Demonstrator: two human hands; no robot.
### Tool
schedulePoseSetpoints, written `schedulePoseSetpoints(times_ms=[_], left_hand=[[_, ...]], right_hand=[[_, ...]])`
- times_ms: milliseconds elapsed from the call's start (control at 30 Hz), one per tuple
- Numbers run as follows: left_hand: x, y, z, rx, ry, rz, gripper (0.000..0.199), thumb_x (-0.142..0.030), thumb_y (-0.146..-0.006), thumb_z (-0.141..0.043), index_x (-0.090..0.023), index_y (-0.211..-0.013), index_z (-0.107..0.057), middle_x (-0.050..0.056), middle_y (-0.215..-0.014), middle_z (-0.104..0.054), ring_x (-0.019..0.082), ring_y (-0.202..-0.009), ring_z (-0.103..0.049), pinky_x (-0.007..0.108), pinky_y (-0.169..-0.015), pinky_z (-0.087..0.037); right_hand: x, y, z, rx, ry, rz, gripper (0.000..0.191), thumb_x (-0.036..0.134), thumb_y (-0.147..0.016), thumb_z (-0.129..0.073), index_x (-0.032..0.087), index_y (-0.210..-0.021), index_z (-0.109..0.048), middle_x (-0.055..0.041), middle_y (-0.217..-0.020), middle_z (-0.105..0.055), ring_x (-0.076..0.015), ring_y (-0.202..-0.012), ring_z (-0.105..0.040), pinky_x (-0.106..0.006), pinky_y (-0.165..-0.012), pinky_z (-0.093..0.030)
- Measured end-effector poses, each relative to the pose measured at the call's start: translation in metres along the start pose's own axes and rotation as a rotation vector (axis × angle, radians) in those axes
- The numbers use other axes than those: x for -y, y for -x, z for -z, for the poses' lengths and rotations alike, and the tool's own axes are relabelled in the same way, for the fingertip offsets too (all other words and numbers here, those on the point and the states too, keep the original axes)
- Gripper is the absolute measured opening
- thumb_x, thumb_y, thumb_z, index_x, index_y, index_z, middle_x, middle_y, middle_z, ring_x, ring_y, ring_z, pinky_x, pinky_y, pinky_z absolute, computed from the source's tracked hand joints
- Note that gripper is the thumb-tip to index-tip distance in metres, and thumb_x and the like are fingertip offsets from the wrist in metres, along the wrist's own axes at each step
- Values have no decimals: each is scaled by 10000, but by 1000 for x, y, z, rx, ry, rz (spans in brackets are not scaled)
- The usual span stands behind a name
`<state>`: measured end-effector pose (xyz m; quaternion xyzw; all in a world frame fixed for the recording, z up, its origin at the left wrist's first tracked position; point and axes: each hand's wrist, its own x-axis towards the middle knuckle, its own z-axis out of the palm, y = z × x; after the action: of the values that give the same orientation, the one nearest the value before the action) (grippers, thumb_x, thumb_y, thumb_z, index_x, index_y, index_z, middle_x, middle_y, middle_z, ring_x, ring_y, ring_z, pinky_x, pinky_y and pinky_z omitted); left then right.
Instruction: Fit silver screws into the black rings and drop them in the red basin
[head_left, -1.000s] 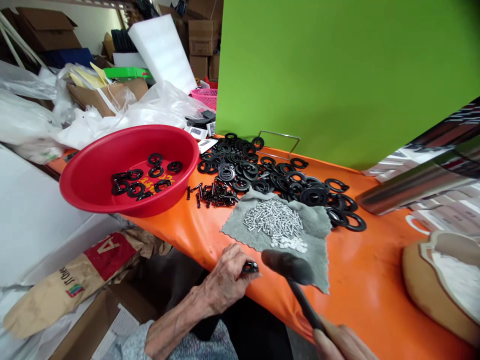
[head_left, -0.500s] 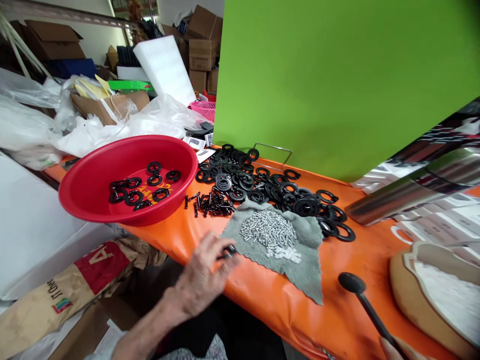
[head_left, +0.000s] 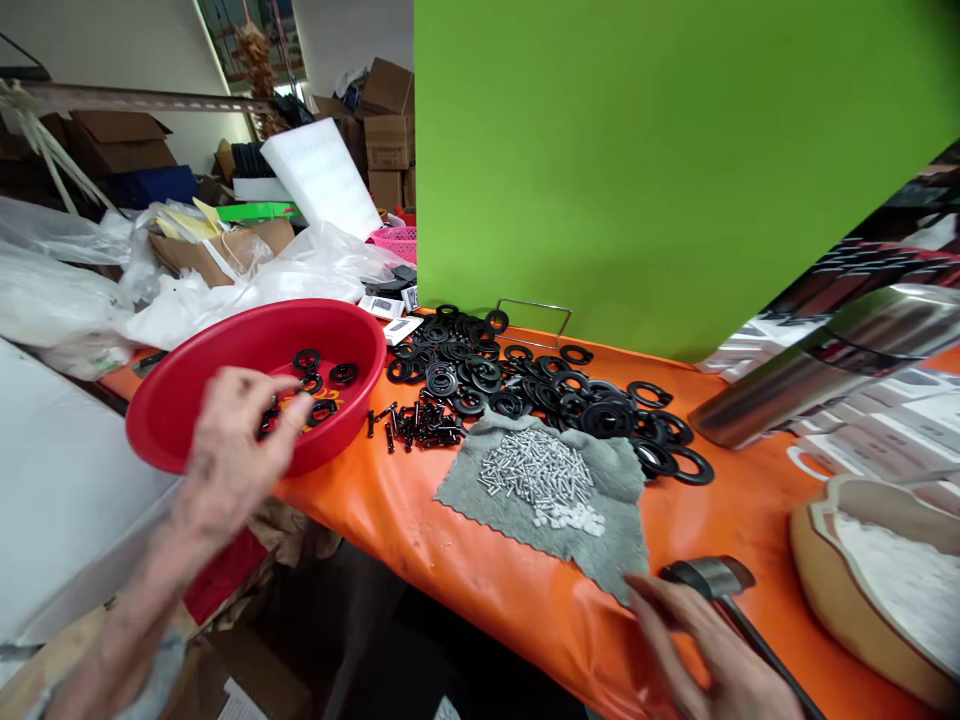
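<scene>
My left hand (head_left: 240,440) is over the near side of the red basin (head_left: 169,390), blurred, thumb and index finger apart with nothing visible between them. Black rings (head_left: 343,374) lie inside the basin. At the lower right, my right hand (head_left: 705,640) has its fingers spread beside the black spoon (head_left: 705,577), whose handle runs along the hand's far side. Small silver pins (head_left: 536,465) and white pieces (head_left: 574,518) rest on the grey-green cloth (head_left: 480,515). Behind it are many black rings (head_left: 607,418), with dark metal parts (head_left: 427,425) to their left.
An orange-covered table (head_left: 397,510) bears everything. A green panel (head_left: 637,180) stands behind, with a thin wire stand (head_left: 568,325) before it. On the right are a steel flask (head_left: 810,370) and a tan bowl of white material (head_left: 817,580). Plastic bags (head_left: 277,270) lie back left.
My left hand has moved left to the basin, and the black part it held no longer shows. My right hand has come further into view, its fingers now spread away from the spoon handle.
</scene>
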<state>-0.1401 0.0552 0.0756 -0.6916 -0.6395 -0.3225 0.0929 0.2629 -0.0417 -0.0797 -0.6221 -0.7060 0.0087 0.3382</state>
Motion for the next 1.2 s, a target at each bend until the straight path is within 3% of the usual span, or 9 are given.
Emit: schedulePoseSetpoints(times_ms=[67,133,267,367,633,833,967,1067,1200], left_hand=[[-28,25,-22,346,289,-42,224,-349,-928,-460,-206,-918,-632,17,-882,-590,179,-833,-591,321,-809,-493],[-45,44,-56,517,306,43,186,-307,-919,-473,-194,-924,-621,25,-844,-608,180,-791,-604,318,-785,-497],[-42,47,-124,446,59,357,288,-322,-892,-544,-142,-1115,-568,149,-1116,-607,290,-1083,-567,399,-882,-460],[-30,36,-143,444,33,395,289,-320,-884,-558,-143,-1113,-571,152,-1107,-618,286,-1054,-587,381,-849,-467],[-25,29,-137,547,55,424,251,-152,-828,-530,-181,-1073,-578,109,-1016,-646,267,-1029,-599,364,-855,-453],[-29,49,-121,562,53,469,248,-127,-825,-493,-178,-1056,-564,132,-1087,-618,299,-1055,-586,411,-878,-438],[-32,63,-109,572,134,438,163,-120,-844,-474,-156,-965,-577,97,-965,-626,250,-953,-605,354,-824,-447],[-37,73,-100,614,355,424,123,-149,-845,-481,-165,-899,-590,21,-788,-597,169,-765,-587,263,-705,-448],[-49,88,-92,724,957,578,196,-281,-811,-551,-140,-940,-593,-16,-717,-527,112,-604,-482,224,-579,-382]], right_hand=[[25,-20,-23,30,-2,110,285,370,-966,-377,208,-1008,-608,-76,-964,-699,-202,-846,-683,-303,-683,-564],[41,-37,-41,17,27,187,298,345,-978,-337,202,-1021,-595,-83,-946,-687,-205,-832,-677,-309,-663,-562],[37,-51,-64,67,136,334,278,312,-973,-332,198,-997,-584,-75,-855,-648,-221,-759,-642,-351,-641,-542],[22,-52,-77,64,163,413,217,268,-966,-358,198,-988,-562,-61,-810,-629,-201,-732,-629,-319,-647,-530],[35,-49,-77,-16,117,244,262,333,-988,-294,211,-977,-525,-81,-879,-631,-219,-805,-645,-339,-663,-543],[48,-57,-70,17,61,241,211,289,-983,-335,189,-1026,-516,-71,-851,-589,-190,-739,-610,-299,-615,-525],[59,-70,-80,85,1,270,185,226,-978,-344,203,-1026,-521,-42,-815,-536,-172,-739,-559,-287,-635,-492],[59,-78,-89,109,-3,288,203,253,-973,-349,208,-984,-547,-45,-799,-517,-195,-745,-531,-332,-653,-478],[54,-81,-92,126,-23,308,198,271,-961,-365,212,-930,-551,-49,-804,-519,-201,-750,-519,-343,-660,-468]])
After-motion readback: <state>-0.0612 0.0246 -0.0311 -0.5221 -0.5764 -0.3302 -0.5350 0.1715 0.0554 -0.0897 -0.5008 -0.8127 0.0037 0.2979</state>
